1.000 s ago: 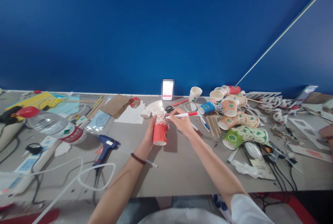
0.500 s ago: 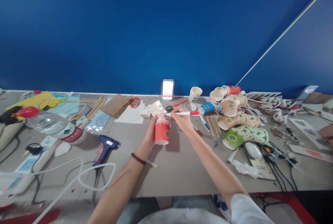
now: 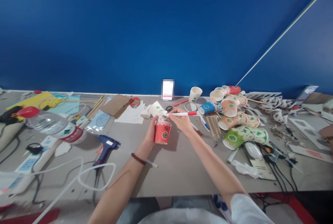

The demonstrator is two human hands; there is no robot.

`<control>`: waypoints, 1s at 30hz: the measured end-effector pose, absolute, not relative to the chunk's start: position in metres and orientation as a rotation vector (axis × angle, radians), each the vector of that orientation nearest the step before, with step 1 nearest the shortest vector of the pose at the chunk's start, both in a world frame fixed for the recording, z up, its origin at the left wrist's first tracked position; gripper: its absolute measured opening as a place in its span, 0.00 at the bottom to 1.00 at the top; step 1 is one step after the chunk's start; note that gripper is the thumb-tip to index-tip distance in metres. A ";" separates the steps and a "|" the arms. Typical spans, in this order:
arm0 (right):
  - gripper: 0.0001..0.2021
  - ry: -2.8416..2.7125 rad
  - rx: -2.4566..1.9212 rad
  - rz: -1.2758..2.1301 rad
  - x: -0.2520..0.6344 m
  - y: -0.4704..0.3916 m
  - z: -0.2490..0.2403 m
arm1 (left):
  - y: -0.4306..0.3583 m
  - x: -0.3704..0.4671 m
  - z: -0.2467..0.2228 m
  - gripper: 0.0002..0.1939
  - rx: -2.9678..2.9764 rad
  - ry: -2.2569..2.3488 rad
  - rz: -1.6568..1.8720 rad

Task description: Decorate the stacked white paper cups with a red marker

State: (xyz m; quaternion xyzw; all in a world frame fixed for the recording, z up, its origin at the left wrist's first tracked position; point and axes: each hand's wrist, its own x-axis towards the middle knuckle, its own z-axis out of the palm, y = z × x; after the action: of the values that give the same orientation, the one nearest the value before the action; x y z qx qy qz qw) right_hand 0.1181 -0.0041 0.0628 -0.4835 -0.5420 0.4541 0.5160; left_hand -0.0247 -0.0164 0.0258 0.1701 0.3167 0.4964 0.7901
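My left hand [image 3: 151, 132] is wrapped round the left side of a red paper cup [image 3: 162, 133], which has a white lacy pattern and a round emblem. In my right hand [image 3: 181, 120] is a white marker with a red end [image 3: 185, 114], its tip at the cup's upper edge. Just behind the cup lies a white paper cup [image 3: 155, 108] with green marks, tilted on its side. Whether the marker's tip touches the red cup cannot be made out.
A blue glue gun [image 3: 106, 150] and a large plastic bottle [image 3: 56, 125] lie at the left. Patterned cups [image 3: 230, 107], wooden sticks [image 3: 214, 126] and a green cup [image 3: 235, 137] lie at the right. A phone [image 3: 168, 90] leans against the blue wall.
The red cup has turned in my left hand, so its round emblem now faces more to the front. My right hand and the marker have shifted slightly left.
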 end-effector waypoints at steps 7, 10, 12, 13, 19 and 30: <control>0.04 -1.393 -1.210 1.045 0.119 -0.008 0.066 | -0.016 -0.023 0.023 0.16 0.388 0.719 1.096; 0.04 -1.407 -1.211 1.032 0.119 -0.009 0.067 | -0.015 -0.023 0.023 0.15 0.390 0.735 1.115; 0.04 -1.413 -1.214 1.029 0.120 -0.009 0.066 | -0.015 -0.023 0.023 0.15 0.387 0.747 1.120; 0.04 -1.416 -1.214 1.032 0.120 -0.009 0.066 | -0.015 -0.022 0.023 0.15 0.384 0.753 1.118; 0.05 -1.426 -1.204 1.036 0.119 -0.009 0.065 | -0.016 -0.022 0.025 0.15 0.374 0.743 1.124; 0.06 -1.443 -1.218 0.990 0.120 -0.007 0.063 | -0.017 -0.022 0.027 0.14 0.375 0.775 1.124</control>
State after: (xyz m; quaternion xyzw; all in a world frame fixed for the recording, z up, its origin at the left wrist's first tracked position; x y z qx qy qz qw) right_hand 0.1198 -0.0073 0.0633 -0.4999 -0.5925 0.4064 0.4836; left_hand -0.0216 -0.0167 0.0272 0.1723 0.3557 0.5164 0.7597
